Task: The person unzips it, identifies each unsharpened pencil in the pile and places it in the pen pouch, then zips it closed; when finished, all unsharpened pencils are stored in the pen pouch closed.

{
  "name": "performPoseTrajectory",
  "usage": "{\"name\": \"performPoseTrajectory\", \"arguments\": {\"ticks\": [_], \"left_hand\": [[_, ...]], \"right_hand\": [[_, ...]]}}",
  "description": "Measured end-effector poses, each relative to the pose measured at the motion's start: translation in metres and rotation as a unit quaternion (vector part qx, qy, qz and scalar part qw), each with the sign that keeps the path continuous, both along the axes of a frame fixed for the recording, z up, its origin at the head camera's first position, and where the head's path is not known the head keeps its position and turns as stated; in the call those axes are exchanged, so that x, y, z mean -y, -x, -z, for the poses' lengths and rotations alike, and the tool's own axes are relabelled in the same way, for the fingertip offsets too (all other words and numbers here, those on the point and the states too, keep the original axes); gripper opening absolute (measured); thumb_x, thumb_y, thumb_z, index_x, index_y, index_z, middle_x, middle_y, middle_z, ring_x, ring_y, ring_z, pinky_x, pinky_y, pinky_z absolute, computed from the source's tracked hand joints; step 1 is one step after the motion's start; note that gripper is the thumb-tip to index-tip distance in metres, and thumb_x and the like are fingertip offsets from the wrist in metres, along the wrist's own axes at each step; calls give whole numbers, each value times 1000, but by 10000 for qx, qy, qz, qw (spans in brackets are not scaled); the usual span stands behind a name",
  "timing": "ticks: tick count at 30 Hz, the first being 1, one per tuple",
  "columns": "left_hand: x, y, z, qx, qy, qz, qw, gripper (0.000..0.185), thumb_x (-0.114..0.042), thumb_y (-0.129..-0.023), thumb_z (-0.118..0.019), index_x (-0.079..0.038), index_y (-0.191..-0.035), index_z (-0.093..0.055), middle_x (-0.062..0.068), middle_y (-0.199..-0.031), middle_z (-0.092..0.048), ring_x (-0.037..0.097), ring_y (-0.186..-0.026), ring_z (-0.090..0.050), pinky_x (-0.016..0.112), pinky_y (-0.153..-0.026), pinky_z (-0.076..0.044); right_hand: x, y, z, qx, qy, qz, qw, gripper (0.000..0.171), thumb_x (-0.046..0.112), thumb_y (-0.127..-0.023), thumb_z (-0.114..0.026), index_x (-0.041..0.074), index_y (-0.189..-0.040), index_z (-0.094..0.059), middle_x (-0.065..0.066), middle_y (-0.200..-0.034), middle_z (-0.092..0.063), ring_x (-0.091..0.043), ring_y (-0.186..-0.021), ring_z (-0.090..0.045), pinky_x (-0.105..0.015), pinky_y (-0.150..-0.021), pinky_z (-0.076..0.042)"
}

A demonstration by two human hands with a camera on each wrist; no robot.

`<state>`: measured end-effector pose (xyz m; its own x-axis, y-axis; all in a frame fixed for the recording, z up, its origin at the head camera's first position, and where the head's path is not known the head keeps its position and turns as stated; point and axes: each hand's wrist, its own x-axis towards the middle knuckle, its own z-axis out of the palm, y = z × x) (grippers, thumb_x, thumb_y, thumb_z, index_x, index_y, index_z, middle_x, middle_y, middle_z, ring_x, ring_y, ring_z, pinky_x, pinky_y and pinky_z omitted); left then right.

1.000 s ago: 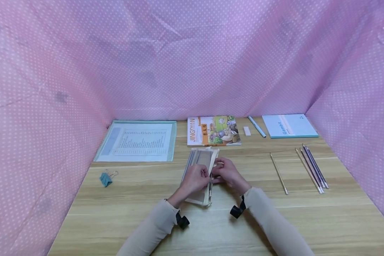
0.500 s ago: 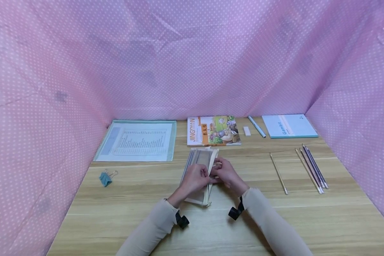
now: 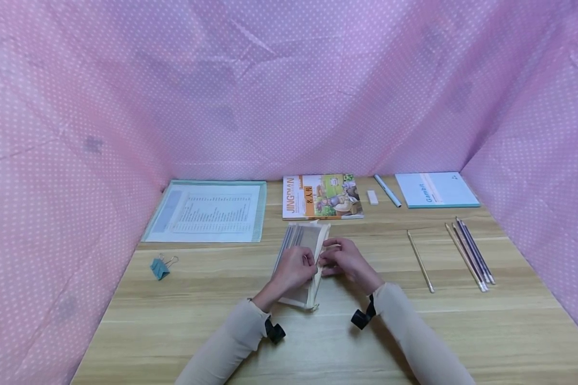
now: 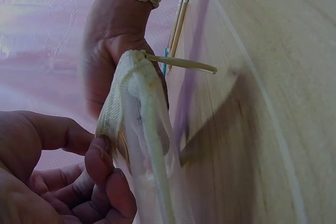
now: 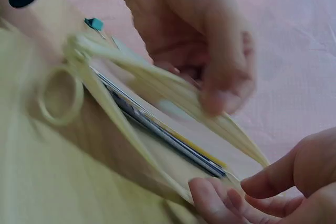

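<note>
Cream mesh pencil pouch sits between both hands, left hand and right hand each pinching an edge, spreading its mouth.

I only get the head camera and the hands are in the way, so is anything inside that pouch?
Observer: Yes. The right wrist view shows dark and yellow pencils inside the open pouch.
Operator: Who's holding it open?
Observer: The left hand pinches its upper edge. The right hand has fingers at the lower edge.
Operator: Anything on its end?
Observer: A pale ring hangs there.
</note>
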<state>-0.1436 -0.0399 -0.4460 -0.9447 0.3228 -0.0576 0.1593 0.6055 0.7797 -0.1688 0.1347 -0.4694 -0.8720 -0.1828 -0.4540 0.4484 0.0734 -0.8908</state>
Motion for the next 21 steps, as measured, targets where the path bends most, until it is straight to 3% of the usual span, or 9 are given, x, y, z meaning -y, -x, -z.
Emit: {"name": "performPoseTrajectory", "arguments": {"ticks": [7, 12, 21], "left_hand": [[0, 0, 1, -30, -103, -42, 9999, 9, -4, -79, -68, -7, -71, -65, -2, -57, -57, 7, -49, -49, 20, -46, -36], [-1, -1, 0, 102, -54, -74, 9999, 9, -4, -81, -68, -8, -73, -65, -3, -58, -57, 7, -49, -50, 20, -46, -37], [-1, -1, 0, 153, -50, -32, 9999, 9, -3, -81, -67, -8, -74, -65, -2, -59, -59, 6, -49, -51, 19, -45, -38]], "right_hand": [[-23, 17, 0, -151, -319, 435, 9984, 42, 5, -100, -49, -4, -140, -41, -14, -109, -63, -16, -89, -65, -30, -76, -61], [-33, 33, 2, -184, -338, 569, 9976, 48, 15, -103, -49, 1, -147, -38, -21, -133, -57, -19, -106, -64, -28, -81, -60], [-26, 60, 3, -372, -239, 203, 9988, 56, 26, -103, -52, -1, -149, -37, -27, -146, -50, -31, -124, -62, -31, -89, -59]]}}
